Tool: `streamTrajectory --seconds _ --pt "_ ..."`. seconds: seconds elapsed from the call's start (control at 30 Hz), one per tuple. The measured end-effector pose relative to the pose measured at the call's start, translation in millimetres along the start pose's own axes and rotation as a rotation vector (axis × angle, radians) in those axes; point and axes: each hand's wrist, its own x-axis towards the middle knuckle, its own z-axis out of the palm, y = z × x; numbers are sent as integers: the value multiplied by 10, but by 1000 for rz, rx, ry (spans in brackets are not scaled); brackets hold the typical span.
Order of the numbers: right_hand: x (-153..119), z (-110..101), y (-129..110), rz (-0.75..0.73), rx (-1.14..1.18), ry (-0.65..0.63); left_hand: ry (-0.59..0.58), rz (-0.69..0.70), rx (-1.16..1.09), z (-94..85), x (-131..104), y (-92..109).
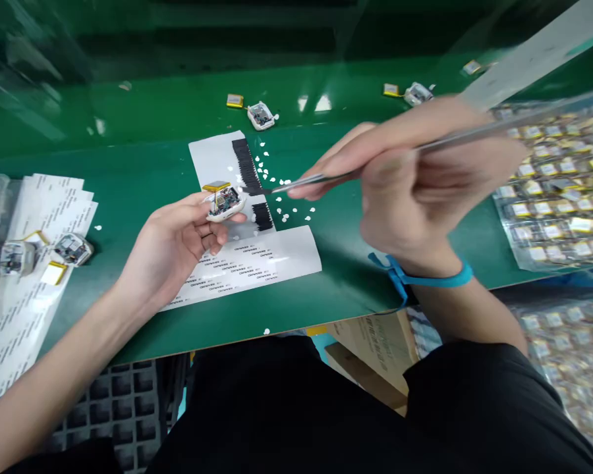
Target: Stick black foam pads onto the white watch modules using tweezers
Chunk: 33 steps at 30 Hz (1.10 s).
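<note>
My left hand holds a small white device casing with its circuit board showing. A yellow-edged battery cell is tilted up at the casing's far side. In my right hand is a pair of metal tweezers, gripped in a pinch. Their tips reach down by a dark strip, just right of the casing; whether they grip it I cannot tell. Under both lies a white sheet with a row of black strips. A printed backing sheet lies nearer to me.
Small white round pieces are scattered on the green table. Open casings with batteries stand at the back. More casings rest on printed sheets at left. A filled plastic tray stands at right. A blue wrist strap circles my right wrist.
</note>
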Motion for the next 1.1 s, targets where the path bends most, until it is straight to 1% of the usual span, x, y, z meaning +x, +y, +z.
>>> streamTrajectory --seconds 0.03,0.07,0.1,0.17,0.23,0.3,0.33,0.37,0.43,0.5,0.63,0.7,0.77,0.87,0.93,1.03,1.1 --pt "-23 53 52 -85 20 11 0 22 31 -3 1 -25" --pt "-45 89 93 -172 10 -18 7 50 63 -3 2 -46" --pt "-64 108 121 -224 -5 -67 20 80 86 -2 3 -64" --pt "-91 110 144 -270 -51 -179 67 129 97 3 8 -90" --pt "-110 97 133 -304 -64 -215 127 166 87 6 13 -106" --pt "-126 91 99 -370 -79 -249 162 209 92 6 11 -116" --pt "-135 91 76 -383 -101 -285 174 227 98 5 6 -120" --pt "-143 90 49 -378 -134 -329 183 242 105 4 -2 -124" --pt "-158 87 -10 -323 -198 -406 192 259 116 2 -23 -128" --pt "-166 80 -62 -266 -229 -435 161 259 137 0 -47 -128" --pt "-155 71 -117 -230 -171 -478 77 252 194 0 -84 -124" --pt "-149 78 -117 -202 -140 -510 59 224 226 1 -94 -130" --pt "-150 90 -105 -204 -130 -518 42 206 271 5 -99 -142" --pt "-156 102 -87 -233 -108 -528 20 217 344 13 -106 -160" --pt "-153 99 -84 -210 -69 -547 10 218 373 16 -113 -163" --pt "-142 93 -79 -154 5 -585 -6 193 379 10 -127 -157" --pt "-135 95 -69 -152 39 -599 -10 168 363 7 -136 -153"
